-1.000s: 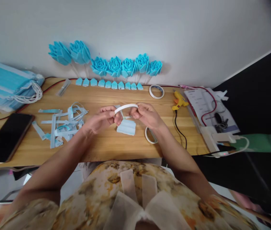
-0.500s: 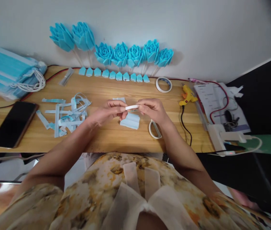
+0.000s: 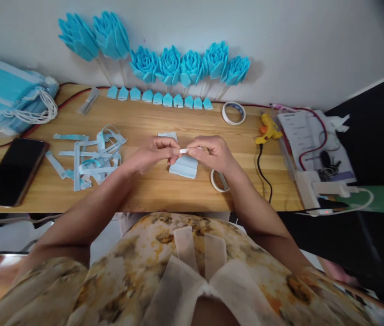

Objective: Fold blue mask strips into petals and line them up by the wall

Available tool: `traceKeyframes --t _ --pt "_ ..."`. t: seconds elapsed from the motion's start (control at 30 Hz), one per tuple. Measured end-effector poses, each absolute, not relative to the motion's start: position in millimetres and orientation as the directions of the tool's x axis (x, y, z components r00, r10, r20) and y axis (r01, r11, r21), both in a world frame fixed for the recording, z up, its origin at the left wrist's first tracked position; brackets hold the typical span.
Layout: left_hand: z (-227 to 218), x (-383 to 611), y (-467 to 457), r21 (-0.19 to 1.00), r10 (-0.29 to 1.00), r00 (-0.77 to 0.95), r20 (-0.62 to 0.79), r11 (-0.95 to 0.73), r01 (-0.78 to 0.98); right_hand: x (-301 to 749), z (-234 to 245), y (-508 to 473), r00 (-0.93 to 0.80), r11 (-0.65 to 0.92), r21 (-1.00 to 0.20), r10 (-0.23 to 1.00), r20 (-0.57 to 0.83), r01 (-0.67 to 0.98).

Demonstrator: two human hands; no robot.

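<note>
A white tape roll point(image 3: 183, 151), showing as a short narrow band, is pinched between the left hand point(image 3: 160, 149) and right hand point(image 3: 212, 151), above the desk point(image 3: 164, 197), back from its front edge.

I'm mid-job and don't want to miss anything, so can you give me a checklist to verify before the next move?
1. White piece held by both hands: ok, pinched between left hand and right hand.
2. Pale blue sheet fully visible: not ok, partly hidden by the hands.
3. Loose strips tidied: not ok, tangled at left.
4. Glue gun apart from the hands: ok, lying at right.
5. Glue gun hot: cannot tell.
</note>
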State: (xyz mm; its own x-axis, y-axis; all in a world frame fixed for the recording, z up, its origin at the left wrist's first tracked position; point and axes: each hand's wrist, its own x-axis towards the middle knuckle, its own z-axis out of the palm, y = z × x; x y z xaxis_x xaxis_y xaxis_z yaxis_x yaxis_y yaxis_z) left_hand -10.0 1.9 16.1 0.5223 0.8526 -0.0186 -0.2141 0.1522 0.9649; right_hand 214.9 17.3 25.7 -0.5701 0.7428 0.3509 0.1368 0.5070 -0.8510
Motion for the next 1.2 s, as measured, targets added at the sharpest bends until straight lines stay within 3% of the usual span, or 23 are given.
traceKeyframes --t 0.13,0.27,0.57,0.87,1.2 --pt "19.8 -8.9 -1.1 0.879 0.861 0.504 0.071 0.185 -0.44 216.8 16.6 19.7 -0.493 0.312 -0.943 0.807 0.327 -0.114" --pt "19.8 -9.8 -1.9 0.876 0.839 0.535 0.095 0.185 -0.446 218.9 8.1 24.0 -0.489 0.217 -0.949 0.817 0.304 -0.228" --pt "17.9 -11.6 0.0 0.872 0.851 0.525 0.01 0.25 -0.421 221.5 9.4 23.1 -0.478 0.294 -0.951 0.824 0.303 -0.097" --pt "20.3 -9.3 -1.1 0.883 0.844 0.534 0.056 0.208 -0.421 214.4 15.3 22.4 -0.431 0.245 -0.951 0.849 0.305 -0.188" --pt "14.0 -5.3 -0.4 0.889 0.858 0.505 0.09 0.159 -0.429 216.5 8.4 26.2 -0.394 0.284 -0.957 0.874 0.286 -0.065"
